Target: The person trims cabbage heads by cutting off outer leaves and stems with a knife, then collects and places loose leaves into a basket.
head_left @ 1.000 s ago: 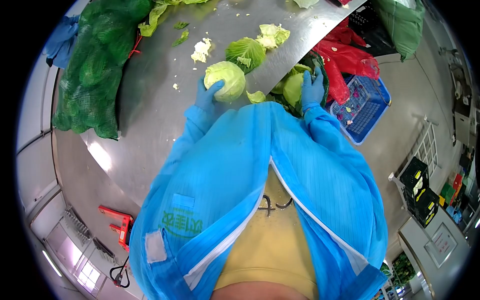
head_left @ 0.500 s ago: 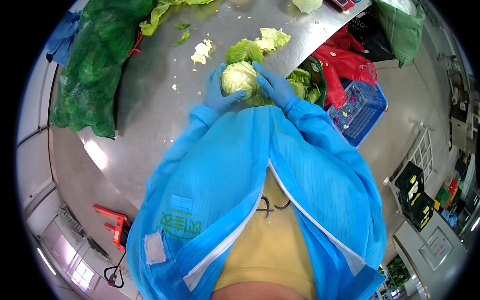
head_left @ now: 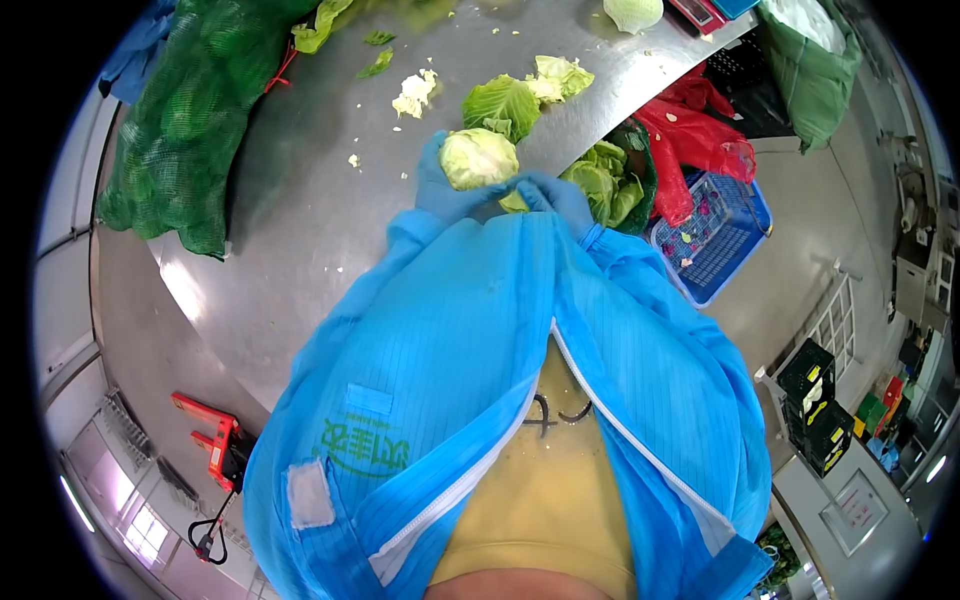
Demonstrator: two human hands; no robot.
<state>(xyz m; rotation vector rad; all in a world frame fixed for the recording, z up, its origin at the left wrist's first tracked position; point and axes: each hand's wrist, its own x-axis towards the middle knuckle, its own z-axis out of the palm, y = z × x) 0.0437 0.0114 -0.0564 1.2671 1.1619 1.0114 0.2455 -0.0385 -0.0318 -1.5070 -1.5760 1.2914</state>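
A pale green cabbage (head_left: 479, 158) rests in my left hand (head_left: 440, 190), whose gloved fingers wrap its left side and underside. At its lower right, my right hand (head_left: 560, 199) is closed, with thumb and fingertips together against a cabbage leaf (head_left: 514, 202) that is mostly hidden. Both hands wear blue gloves and are near the table's front edge. Just beyond the cabbage, a loose green outer leaf (head_left: 502, 105) lies on the steel table (head_left: 330, 150), touching paler leaf pieces (head_left: 562, 78).
A green net sack (head_left: 180, 140) of produce leans on the table's left. Leaves (head_left: 605, 185) fill a bag at the right edge, near red netting (head_left: 690, 140) and a blue crate (head_left: 715, 240). Another cabbage (head_left: 633, 12) sits by a red scale (head_left: 697, 14) at the back.
My right hand has moved down from the cabbage's upper right side to its lower right, and its fingers have closed. My left hand keeps hold of the cabbage. The view has shifted slightly.
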